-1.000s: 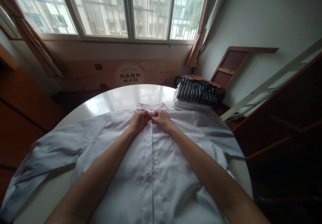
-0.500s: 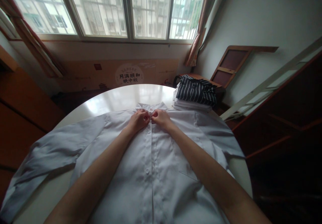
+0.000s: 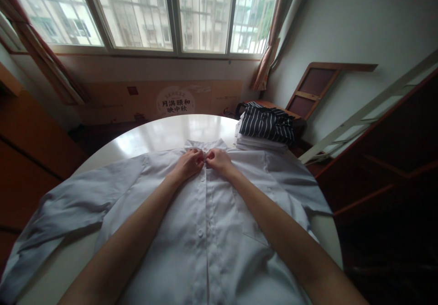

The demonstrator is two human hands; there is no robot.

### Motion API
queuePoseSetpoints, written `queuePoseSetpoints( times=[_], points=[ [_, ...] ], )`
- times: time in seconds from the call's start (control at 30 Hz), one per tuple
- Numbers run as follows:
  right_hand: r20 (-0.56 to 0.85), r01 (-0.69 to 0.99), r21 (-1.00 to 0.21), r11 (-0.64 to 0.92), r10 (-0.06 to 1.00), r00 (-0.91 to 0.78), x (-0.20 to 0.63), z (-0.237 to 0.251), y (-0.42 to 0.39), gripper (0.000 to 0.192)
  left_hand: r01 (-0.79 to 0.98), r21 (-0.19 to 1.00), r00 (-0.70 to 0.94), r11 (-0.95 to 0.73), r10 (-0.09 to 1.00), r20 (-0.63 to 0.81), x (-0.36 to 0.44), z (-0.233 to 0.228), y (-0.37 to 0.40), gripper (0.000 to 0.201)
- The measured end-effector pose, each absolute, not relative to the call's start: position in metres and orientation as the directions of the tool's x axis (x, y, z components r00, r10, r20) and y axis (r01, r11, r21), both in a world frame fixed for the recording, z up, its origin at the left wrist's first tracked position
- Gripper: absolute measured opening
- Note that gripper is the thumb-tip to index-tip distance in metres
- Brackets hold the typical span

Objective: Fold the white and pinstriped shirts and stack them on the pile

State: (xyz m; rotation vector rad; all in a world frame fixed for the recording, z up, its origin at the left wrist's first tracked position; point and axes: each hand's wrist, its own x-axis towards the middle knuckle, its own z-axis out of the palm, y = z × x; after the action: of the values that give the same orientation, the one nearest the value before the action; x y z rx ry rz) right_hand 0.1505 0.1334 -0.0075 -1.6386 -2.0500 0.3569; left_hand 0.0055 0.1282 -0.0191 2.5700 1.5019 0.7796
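A white long-sleeved shirt (image 3: 171, 232) lies front side up on a round white table (image 3: 150, 134), its collar toward the window and its sleeves spread to both sides. Just below the collar, my left hand (image 3: 190, 162) pinches the front placket at its upper end. My right hand (image 3: 218, 160) closes on the other front edge right beside it, the fingertips of both hands nearly meeting. Any button between them is hidden by the fingers. Lower down the placket, a few small buttons (image 3: 200, 233) show. A chest pocket lies partly behind my right forearm.
Folded clothes stand at the table's far right, with a black-and-white striped garment (image 3: 267, 123) on top of white ones. Beyond are a wooden chair (image 3: 313, 88), a printed cardboard panel (image 3: 219, 92) and a barred window (image 3: 205, 17). A white ladder-like frame (image 3: 369, 108) leans at the right.
Almost nothing differs. Both hands stay at the same spot below the collar, with only a slight shift of the left fingers.
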Motion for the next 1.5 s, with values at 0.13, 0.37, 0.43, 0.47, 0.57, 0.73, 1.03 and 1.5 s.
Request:
queuePoseSetpoints(
  times=[0.13, 0.37, 0.43, 0.47, 0.57, 0.73, 1.03, 1.5],
  points=[
    [0.187, 0.846, -0.480, 0.232, 0.969, -0.160, 0.1504, -0.0066, 0.1335, 0.012, 0.788, 0.299, 0.412, -0.539, 0.821, 0.395, 0.0061, -0.0188, 0.1264, 0.009],
    [0.253, 0.859, -0.450, 0.245, 0.957, -0.140, 0.1493, -0.0089, 0.1273, 0.015, 0.781, 0.295, 0.405, -0.550, 0.806, 0.431, 0.0063, -0.0200, 0.1261, 0.008],
    [0.268, 0.858, -0.448, 0.252, 0.953, -0.140, 0.1494, -0.0096, 0.1263, 0.015, 0.788, 0.294, 0.395, -0.541, 0.810, 0.433, 0.0067, -0.0202, 0.1262, 0.007],
    [0.272, 0.856, -0.449, 0.255, 0.952, -0.141, 0.1495, -0.0098, 0.1262, 0.014, 0.791, 0.291, 0.393, -0.537, 0.812, 0.431, 0.0070, -0.0201, 0.1262, 0.007],
    [0.268, 0.855, -0.452, 0.255, 0.953, -0.142, 0.1496, -0.0095, 0.1270, 0.013, 0.798, 0.288, 0.389, -0.530, 0.817, 0.426, 0.0077, -0.0195, 0.1258, 0.007],
    [0.237, 0.857, -0.448, 0.253, 0.959, -0.159, 0.1496, -0.0072, 0.1289, 0.017, 0.801, 0.309, 0.377, -0.513, 0.833, 0.404, 0.0085, -0.0179, 0.1244, 0.006],
    [0.225, 0.860, -0.433, 0.270, 0.956, -0.187, 0.1503, -0.0081, 0.1314, 0.019, 0.822, 0.267, 0.387, -0.503, 0.837, 0.386, 0.0109, -0.0163, 0.1226, 0.009],
    [0.241, 0.812, -0.533, 0.237, 0.963, -0.123, 0.1517, -0.0066, 0.1316, 0.014, 0.835, 0.351, 0.268, -0.424, 0.870, 0.414, 0.0110, -0.0139, 0.1209, 0.014]
  ],
)
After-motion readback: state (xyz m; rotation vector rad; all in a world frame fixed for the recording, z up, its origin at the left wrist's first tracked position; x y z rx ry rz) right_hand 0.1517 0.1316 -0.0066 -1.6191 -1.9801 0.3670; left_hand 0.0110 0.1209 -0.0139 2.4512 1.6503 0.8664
